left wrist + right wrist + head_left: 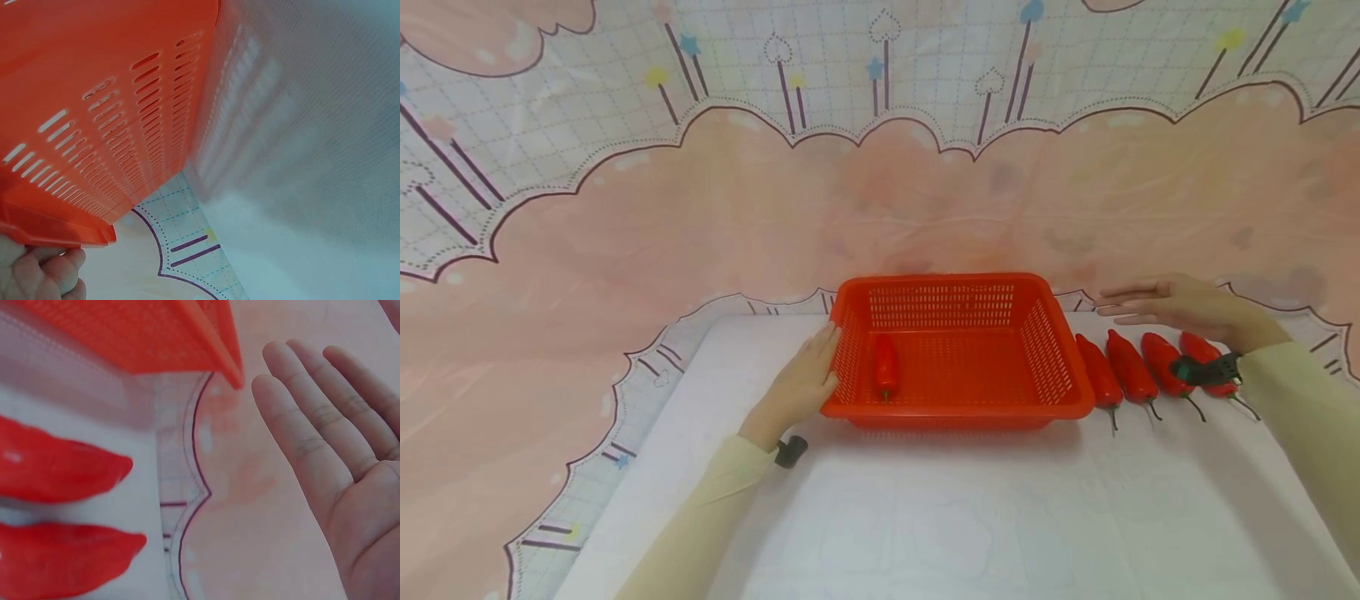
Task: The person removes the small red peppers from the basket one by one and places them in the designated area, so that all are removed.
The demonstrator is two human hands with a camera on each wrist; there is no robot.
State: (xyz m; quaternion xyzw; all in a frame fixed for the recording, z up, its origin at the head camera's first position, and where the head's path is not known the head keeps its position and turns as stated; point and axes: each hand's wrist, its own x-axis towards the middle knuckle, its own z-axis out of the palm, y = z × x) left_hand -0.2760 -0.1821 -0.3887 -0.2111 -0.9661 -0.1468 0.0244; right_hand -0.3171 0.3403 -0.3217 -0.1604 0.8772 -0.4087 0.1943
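Note:
A red plastic basket (955, 410) with slotted walls stands on the white table. My left hand (797, 379) holds its left rim, and in the left wrist view bent fingers (47, 275) lie against the rim's edge. Inside, near the left wall, lies one red chili pepper (886, 364), its stem toward me. My right hand (1187, 307) hovers to the right of the basket with straight fingers and nothing in it. Below it several red chili peppers (1131, 367) lie in a row, stems toward me; the forearm and wrist strap partly cover the rightmost ones.
The white table (925, 508) is bordered at the back and left by a pink cloth (775, 217) printed with clouds and stars. A dark wrist camera (791, 452) hangs under the left wrist. The nearest pepper on the right lies close against the basket's right side.

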